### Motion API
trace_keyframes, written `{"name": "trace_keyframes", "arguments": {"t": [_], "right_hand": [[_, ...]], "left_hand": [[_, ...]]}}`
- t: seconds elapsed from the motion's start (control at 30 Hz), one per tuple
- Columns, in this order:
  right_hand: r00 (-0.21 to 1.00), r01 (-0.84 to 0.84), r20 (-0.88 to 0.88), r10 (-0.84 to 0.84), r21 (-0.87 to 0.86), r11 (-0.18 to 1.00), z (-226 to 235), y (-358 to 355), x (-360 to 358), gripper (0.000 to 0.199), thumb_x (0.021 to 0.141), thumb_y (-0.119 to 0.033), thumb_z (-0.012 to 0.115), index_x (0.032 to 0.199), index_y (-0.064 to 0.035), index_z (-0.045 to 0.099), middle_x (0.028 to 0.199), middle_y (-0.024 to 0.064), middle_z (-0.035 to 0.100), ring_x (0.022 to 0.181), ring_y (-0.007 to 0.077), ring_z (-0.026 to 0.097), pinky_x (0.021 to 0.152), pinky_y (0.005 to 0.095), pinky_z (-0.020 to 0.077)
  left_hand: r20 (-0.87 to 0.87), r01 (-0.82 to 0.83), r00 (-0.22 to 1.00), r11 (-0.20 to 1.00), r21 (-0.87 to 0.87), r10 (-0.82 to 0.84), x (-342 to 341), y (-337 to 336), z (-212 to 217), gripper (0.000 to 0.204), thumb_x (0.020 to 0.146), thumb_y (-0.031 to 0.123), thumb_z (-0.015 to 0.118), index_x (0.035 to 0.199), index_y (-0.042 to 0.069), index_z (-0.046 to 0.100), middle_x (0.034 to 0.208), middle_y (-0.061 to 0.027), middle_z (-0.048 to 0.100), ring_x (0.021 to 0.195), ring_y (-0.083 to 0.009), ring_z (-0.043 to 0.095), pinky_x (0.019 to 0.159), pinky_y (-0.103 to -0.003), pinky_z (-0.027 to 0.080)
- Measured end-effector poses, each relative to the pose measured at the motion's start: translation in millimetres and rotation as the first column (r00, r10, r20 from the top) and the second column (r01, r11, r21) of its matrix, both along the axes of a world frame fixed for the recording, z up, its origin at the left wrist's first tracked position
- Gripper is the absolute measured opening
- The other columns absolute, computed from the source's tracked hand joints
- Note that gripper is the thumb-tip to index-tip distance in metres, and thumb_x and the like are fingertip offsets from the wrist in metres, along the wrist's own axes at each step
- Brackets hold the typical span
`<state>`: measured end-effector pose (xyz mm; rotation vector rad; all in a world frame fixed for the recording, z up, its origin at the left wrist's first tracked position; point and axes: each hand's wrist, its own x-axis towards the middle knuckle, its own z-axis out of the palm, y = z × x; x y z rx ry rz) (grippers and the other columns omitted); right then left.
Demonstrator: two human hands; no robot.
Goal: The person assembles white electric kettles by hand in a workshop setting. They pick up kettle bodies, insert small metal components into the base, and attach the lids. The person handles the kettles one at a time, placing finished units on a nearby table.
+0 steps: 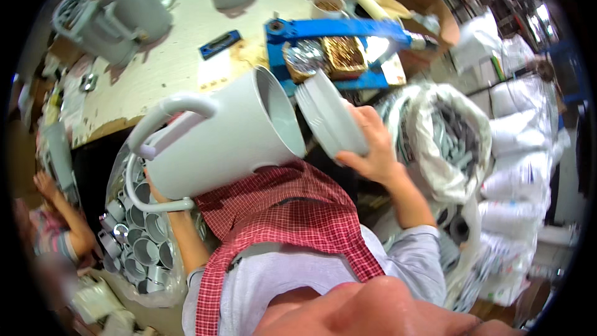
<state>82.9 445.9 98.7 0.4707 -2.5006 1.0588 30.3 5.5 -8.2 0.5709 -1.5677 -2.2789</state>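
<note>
A large light grey plastic jug (217, 140) lies tilted on its side in front of my apron, its open mouth toward the right. A thick handle and a thinner curved loop stick out at its left. My left hand (157, 194) holds the jug from beneath at the base end; most of its fingers are hidden behind it. A round grey lid (329, 118) with ridged sides is in my right hand (375, 149), fingers and thumb closed around its outer edge. The lid is beside the jug's mouth, apart from it.
A blue metal tool (336, 28) stands on the white table (180, 56) near a small blue box (220, 44). More grey jugs (102, 31) stand far left. Bags hold grey cups (146, 252) at left and grey parts (454, 143) at right. Another person's hand (46, 185) is at far left.
</note>
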Motion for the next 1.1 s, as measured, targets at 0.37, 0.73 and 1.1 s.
{"name": "trace_keyframes", "arguments": {"t": [0.37,0.73,1.1], "right_hand": [[0.865,-0.378,-0.405,0.297,-0.136,0.916,-30,-59,-74,0.086,0.066,-0.031,0.083,0.130,0.0149,0.050,0.107,0.0226,0.058,0.086,0.0309,0.055,0.077,0.0409,0.0458],[0.962,-0.188,0.059,0.267,-0.565,0.804,-60,-60,-71,0.074,0.081,-0.045,0.072,0.124,0.0131,0.055,0.110,0.0213,0.061,0.094,0.0274,0.058,0.080,0.0372,0.0473],[0.929,-0.230,0.095,0.357,-0.607,0.761,-72,-83,-89,0.083,0.088,-0.063,0.054,0.135,0.0046,0.051,0.135,0.0194,0.051,0.127,0.0320,0.049,0.107,0.0409,0.0351]], "left_hand": [[-0.072,-0.059,0.994,0.973,0.225,0.077,30,-17,2,0.050,0.105,0.041,0.037,0.126,-0.001,0.055,0.112,-0.0141,0.066,0.097,-0.0250,0.066,0.085,-0.037,0.055],[0.030,-0.321,0.920,0.797,-0.513,0.390,52,-30,55,0.051,0.101,0.042,0.045,0.099,-0.004,0.069,0.081,-0.0132,0.069,0.073,-0.0197,0.067,0.062,-0.031,0.052],[-0.157,-0.379,0.924,0.892,-0.245,0.350,62,-53,50,0.056,0.103,0.042,0.034,0.117,-0.005,0.063,0.108,-0.0167,0.066,0.095,-0.0250,0.066,0.081,-0.036,0.055]]}}
